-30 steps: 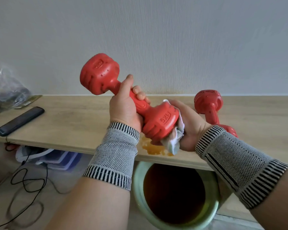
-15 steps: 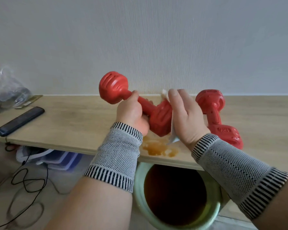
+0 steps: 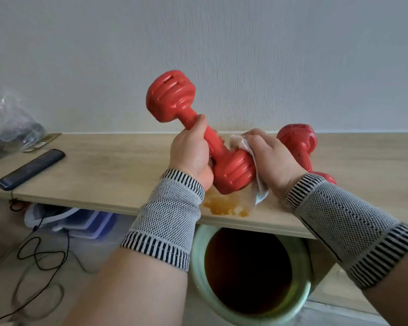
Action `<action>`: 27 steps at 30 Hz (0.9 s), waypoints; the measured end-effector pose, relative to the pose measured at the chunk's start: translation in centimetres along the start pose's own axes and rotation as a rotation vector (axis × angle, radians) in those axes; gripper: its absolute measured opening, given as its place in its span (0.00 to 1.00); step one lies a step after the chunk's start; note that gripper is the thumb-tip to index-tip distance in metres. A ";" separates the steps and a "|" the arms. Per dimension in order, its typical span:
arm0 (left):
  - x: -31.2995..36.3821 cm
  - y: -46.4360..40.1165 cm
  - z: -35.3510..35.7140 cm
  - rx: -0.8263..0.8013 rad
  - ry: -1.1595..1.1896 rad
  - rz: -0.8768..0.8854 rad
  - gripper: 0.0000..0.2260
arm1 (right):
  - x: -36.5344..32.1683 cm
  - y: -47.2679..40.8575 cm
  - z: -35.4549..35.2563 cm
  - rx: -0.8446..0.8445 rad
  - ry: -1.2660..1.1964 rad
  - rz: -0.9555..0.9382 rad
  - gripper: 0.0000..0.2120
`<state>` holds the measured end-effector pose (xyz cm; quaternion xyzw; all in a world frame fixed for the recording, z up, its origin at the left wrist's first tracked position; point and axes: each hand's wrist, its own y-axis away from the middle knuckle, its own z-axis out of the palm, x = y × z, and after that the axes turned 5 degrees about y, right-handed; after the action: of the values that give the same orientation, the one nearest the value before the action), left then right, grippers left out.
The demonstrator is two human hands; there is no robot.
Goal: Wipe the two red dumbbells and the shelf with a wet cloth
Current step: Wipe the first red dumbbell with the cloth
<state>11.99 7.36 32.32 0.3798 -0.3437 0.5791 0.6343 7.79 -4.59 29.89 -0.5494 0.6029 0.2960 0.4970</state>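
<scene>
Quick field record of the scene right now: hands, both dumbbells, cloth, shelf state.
left hand: grips handle of raised dumbbell
right hand: presses cloth on its near head
second dumbbell: lying on shelf, behind right hand
stain: orange, on shelf front edge, unwiped
phone: shelf, left

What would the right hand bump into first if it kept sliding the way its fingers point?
The right hand, pressing the cloth, points up-left along the held dumbbell. It would probably meet the left hand first; depth is uncertain.
</scene>
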 end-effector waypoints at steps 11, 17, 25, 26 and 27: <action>-0.4 -0.5 -1.0 0.083 -0.055 0.013 0.16 | 0.3 2.1 3.1 0.114 0.786 -0.858 0.09; -0.3 -0.2 -0.6 0.008 0.020 -0.020 0.15 | -0.5 0.6 1.2 0.065 0.213 -0.193 0.08; -0.2 -0.5 -0.6 0.019 0.018 0.015 0.14 | -0.2 -0.1 1.3 -0.001 -0.286 0.228 0.14; -0.2 -0.6 -0.6 0.041 0.001 0.032 0.16 | -0.6 0.1 1.5 0.031 -0.159 0.111 0.14; -0.3 -0.7 -0.7 0.064 -0.018 0.050 0.17 | -0.8 0.4 1.7 0.067 0.003 -0.038 0.12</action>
<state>12.65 7.81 31.70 0.3965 -0.3402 0.6021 0.6038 7.76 -2.64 30.01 -0.5443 0.6028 0.2654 0.5195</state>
